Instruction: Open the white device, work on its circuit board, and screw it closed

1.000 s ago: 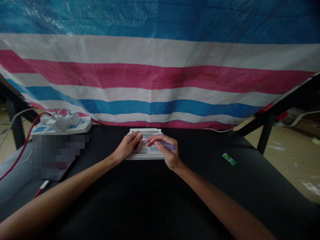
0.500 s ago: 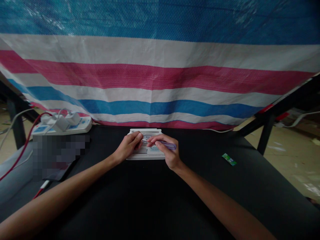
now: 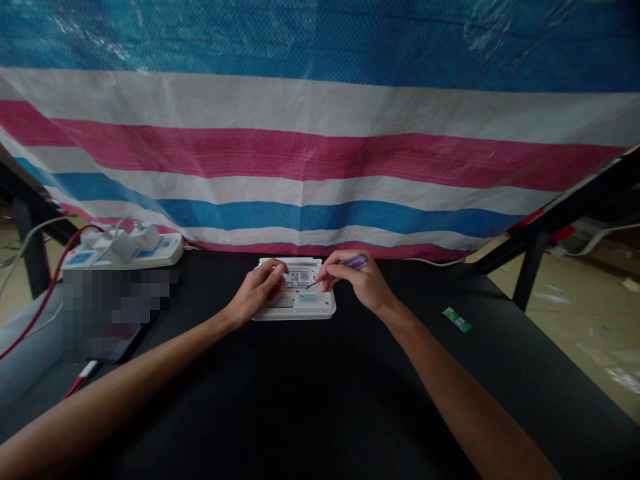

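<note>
With both forearms stretched across the black table (image 3: 320, 400), the left hand (image 3: 257, 291) curled over the left end of the white box (image 3: 298, 299) at the far middle while the right hand (image 3: 361, 281) pinched a screwdriver (image 3: 340, 269), its tip angled down onto the box.

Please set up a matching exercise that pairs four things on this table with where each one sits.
Things:
1. white device
2. screwdriver
3. power strip
4. green packet

Places:
A. far left of the table, with plugs in it
B. lying alone on the right side of the table
C. middle of the table, steadied by the left hand
D. in the right hand, tip down on the device

Pairs: 1-C, 2-D, 3-A, 4-B
</note>
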Demonstrator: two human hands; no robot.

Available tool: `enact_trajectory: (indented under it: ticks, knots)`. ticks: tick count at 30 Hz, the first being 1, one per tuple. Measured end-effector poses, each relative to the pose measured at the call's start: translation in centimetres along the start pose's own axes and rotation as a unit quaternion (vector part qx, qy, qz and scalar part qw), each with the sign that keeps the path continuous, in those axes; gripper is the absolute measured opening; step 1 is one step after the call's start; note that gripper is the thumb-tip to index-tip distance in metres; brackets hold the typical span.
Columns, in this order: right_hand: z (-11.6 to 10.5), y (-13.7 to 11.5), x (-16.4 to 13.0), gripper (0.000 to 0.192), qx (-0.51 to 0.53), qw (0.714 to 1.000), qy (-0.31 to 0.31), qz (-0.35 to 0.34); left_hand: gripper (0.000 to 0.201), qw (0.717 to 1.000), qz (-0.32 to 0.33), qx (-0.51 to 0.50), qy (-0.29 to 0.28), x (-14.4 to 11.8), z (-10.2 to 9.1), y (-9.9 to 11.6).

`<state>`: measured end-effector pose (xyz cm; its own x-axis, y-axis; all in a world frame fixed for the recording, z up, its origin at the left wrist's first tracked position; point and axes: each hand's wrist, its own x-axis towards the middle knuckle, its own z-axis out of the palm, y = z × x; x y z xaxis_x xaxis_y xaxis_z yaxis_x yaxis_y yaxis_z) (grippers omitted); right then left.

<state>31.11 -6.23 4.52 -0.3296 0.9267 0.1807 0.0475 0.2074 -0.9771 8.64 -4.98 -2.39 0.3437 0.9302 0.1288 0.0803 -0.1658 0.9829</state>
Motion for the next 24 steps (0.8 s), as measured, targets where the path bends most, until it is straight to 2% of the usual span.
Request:
enact_trajectory:
  ticks: [2, 4, 9, 14, 16, 19, 21, 24]
  knots:
    - [-1.1, -0.6, 0.2, 0.018, -0.029, 0.998, -0.024, 0.053, 0.036, 1.0, 0.002, 0.018, -0.002, 0.0, -0.1, -0.1]
    - [-1.7, -0.7, 0.4, 0.017, -0.048, 0.996, -0.015, 0.069, 0.035, 0.999, 0.0, 0.04, -0.004, 0.0, -0.1, -0.1]
    - [-2.0, 0.0, 0.9, 0.018, -0.077, 0.992, 0.091, 0.033, 0.034, 0.995, 0.011, 0.093, -0.02, -0.1, -0.1, 0.4]
    - [-2.1, 1.0, 2.0, 0.016, -0.081, 0.986, 0.14, 0.041, 0.029, 0.982, 0.07, 0.167, -0.055, -0.6, 0.0, 1.6]
    - [-2.0, 1.3, 2.5, 0.016, -0.092, 0.984, 0.148, 0.039, 0.026, 0.963, 0.115, 0.238, -0.061, -0.8, 0.0, 1.9]
    - [-1.8, 1.9, 3.1, 0.014, -0.109, 0.981, 0.152, 0.047, 0.028, 0.912, 0.177, 0.366, -0.061, -1.0, 0.0, 2.0]
    - [-1.6, 2.2, 3.4, 0.014, -0.107, 0.981, 0.15, 0.057, 0.039, 0.88, 0.182, 0.434, -0.068, -1.0, 0.0, 1.6]
    - [-1.6, 2.5, 3.5, 0.014, -0.098, 0.982, 0.148, 0.068, 0.058, 0.851, 0.163, 0.491, -0.086, -1.0, 0.1, 0.6]
